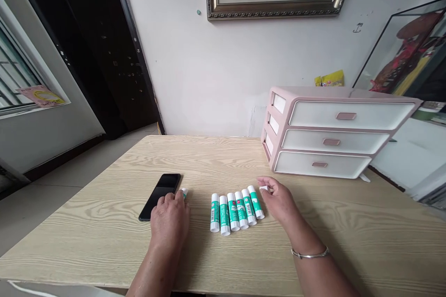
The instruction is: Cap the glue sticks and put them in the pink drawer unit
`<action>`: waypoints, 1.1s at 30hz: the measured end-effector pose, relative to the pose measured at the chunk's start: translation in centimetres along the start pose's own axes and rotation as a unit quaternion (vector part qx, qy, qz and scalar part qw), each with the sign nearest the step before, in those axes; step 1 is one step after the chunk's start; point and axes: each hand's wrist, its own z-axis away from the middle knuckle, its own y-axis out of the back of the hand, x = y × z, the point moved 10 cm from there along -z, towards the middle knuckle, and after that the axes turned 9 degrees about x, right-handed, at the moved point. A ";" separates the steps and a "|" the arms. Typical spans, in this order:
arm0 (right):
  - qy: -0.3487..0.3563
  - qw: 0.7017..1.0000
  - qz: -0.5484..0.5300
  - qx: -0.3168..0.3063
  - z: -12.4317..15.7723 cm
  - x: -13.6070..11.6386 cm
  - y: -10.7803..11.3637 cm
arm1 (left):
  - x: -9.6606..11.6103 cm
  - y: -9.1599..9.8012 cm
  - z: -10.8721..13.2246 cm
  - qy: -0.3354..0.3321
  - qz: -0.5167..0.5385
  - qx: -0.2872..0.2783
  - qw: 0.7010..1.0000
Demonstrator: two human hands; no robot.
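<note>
Several glue sticks (pixel 233 211), green and white, lie side by side in a slightly fanned row on the wooden table. To the left of the row, my left hand (pixel 170 218) lies low over the table, its fingers closed round another glue stick (pixel 185 192); only that stick's tip shows past the fingertips. My right hand (pixel 278 198) is at the row's right end, thumb and fingers curled round a white-ended glue stick (pixel 265 188), mostly hidden by the hand. Beside my left fingers, partly under them, is a black phone (pixel 160 192).
A pink and white drawer unit (pixel 331 141) stands at the table's back right, close beyond my right hand. Behind it leans a yellow packet (pixel 330 79). The wooden table (pixel 104 241) meets the wall at the back, below a framed picture (pixel 278 9).
</note>
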 end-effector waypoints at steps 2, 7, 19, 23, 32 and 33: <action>-0.063 0.990 -0.126 -0.033 0.3 0.3 -0.7 | 0.2 -0.4 0.0 -0.005 -0.001 -0.015 1.000; -0.171 0.927 -0.325 -0.081 1.4 0.2 -1.8 | 0.1 -1.3 -0.2 0.012 0.098 0.013 0.995; -0.240 0.864 -0.432 -0.097 2.1 -0.1 -2.9 | 8.9 -1.1 1.9 0.033 0.736 -0.259 0.625; -0.181 0.896 -0.389 -0.113 2.4 -0.7 -3.0 | 11.1 -1.2 2.8 0.023 0.760 -0.316 0.567; 0.001 0.958 -0.240 -0.159 3.9 -3.3 -3.4 | 11.7 -0.4 4.1 0.007 0.777 -0.338 0.530; 0.008 0.958 -0.234 -0.165 4.1 -3.5 -3.5 | 11.6 -0.3 4.1 0.002 0.777 -0.332 0.535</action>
